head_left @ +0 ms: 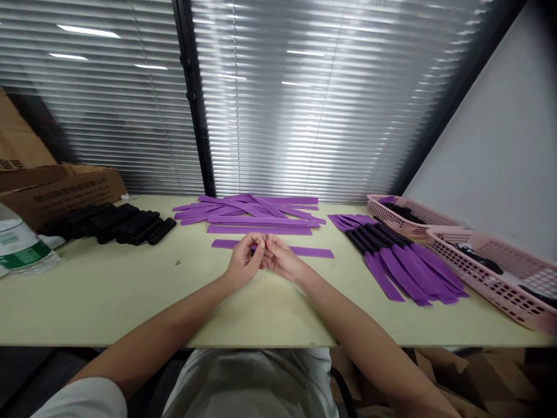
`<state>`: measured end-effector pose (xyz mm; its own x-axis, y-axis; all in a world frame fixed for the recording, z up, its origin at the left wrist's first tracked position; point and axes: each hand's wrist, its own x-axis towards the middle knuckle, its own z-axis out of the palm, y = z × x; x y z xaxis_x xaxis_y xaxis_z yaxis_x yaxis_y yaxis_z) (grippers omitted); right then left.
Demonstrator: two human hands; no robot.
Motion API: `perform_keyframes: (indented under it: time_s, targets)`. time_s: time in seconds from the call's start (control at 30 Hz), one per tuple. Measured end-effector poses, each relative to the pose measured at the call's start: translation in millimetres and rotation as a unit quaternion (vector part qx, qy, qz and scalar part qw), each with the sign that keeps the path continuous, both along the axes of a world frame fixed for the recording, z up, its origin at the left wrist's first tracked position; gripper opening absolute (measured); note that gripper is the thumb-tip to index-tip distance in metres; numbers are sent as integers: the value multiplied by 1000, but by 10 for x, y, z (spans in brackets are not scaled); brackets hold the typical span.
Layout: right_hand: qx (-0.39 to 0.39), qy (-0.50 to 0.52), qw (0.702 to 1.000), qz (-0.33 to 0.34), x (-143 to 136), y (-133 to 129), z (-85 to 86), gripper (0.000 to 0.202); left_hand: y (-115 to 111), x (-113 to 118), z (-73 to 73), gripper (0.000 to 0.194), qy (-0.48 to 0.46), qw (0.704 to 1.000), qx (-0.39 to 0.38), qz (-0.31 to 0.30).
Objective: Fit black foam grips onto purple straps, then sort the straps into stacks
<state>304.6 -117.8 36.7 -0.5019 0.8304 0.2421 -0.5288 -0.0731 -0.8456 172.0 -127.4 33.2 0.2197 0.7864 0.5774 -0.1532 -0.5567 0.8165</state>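
My left hand [247,258] and my right hand [282,257] meet over the middle of the table, fingertips pinched together. A small dark bit shows inside the curl of my left fingers, too little of it to name. Whatever the right fingertips pinch is hidden. Just behind both hands lies a single flat purple strip [312,252], its middle covered by them. Farther back is a loose pile of similar purple strips [256,220].
Black ribbed sleeves [130,223] are stacked at left, near a water bottle [21,244] and a cardboard box [73,191]. On the right, purple strips with black sleeves [404,261] lie fanned beside pink baskets [491,278]. Window blinds [304,104] stand behind the table [130,302].
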Motion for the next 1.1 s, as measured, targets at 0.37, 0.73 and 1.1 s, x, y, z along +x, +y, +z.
perform_keyframes:
  time_s: [0.37, 0.73, 1.1]
  targets:
    - [8, 20, 1000, 15, 7, 18, -7, 44, 16, -7, -10, 18, 9, 1000, 29, 8]
    - [2, 3, 1000, 3, 9, 17, -9, 48, 27, -7, -23, 16, 24, 999, 35, 10]
    - [7, 6, 1000, 8, 16, 40, -35, 45, 50, -1, -54, 17, 20, 999, 36, 13]
